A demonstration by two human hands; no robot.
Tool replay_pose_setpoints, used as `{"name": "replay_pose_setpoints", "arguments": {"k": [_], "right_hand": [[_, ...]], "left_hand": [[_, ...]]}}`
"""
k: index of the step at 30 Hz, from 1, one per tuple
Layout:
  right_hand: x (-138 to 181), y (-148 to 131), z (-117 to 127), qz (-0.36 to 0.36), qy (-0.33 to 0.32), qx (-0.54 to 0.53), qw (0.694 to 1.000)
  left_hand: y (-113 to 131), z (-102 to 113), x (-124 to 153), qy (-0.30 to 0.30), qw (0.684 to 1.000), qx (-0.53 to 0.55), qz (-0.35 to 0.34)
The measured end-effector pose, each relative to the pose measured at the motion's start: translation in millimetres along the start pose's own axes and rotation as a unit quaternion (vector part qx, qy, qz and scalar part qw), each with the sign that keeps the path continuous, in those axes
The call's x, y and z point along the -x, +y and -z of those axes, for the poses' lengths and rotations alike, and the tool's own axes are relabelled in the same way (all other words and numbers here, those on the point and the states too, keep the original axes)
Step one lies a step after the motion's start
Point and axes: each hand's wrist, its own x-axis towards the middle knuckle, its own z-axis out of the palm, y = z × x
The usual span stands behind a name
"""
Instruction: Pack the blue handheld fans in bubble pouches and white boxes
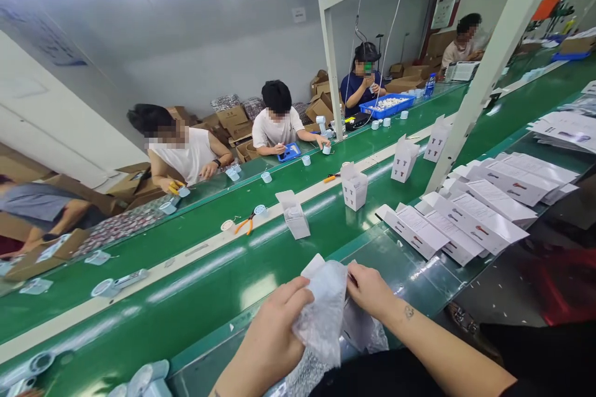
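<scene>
My left hand (279, 322) has its fingers wrapped round a clear bubble-wrap bag (321, 310) whose contents cannot be made out. A white flap rises behind the top of the bag. My right hand (370, 288) is closed at the bag's right edge, gripping a white cardboard box (357, 325); the bag and hand hide much of this box. More bubble wrap (305, 372) lies beneath my hands. Beyond them, a filled open white box (295, 220) stands on the green belt, with another white box (354, 189) to its right.
Flat printed cartons (470, 217) lie piled at the right. Orange-handled pliers (246, 223) and pale blue cups rest along the belt (195, 273). Grey-white parts (144, 378) sit at lower left. A white metal post (493, 68) rises at right. Several people work across the belt.
</scene>
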Motion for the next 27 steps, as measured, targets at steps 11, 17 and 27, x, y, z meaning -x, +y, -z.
{"name": "replay_pose_setpoints", "arguments": {"k": [11, 17, 27], "right_hand": [[28, -4, -14, 0.055, 0.024, -0.080, 0.995], [33, -2, -11, 0.068, 0.011, -0.099, 0.993], [6, 39, 21, 0.004, -0.231, -0.231, 0.945]], "left_hand": [[31, -6, -22, -0.158, 0.971, -0.130, 0.120], [38, -56, -39, -0.149, 0.972, -0.159, 0.085], [25, -120, -28, -0.193, 0.931, -0.308, -0.041]]}}
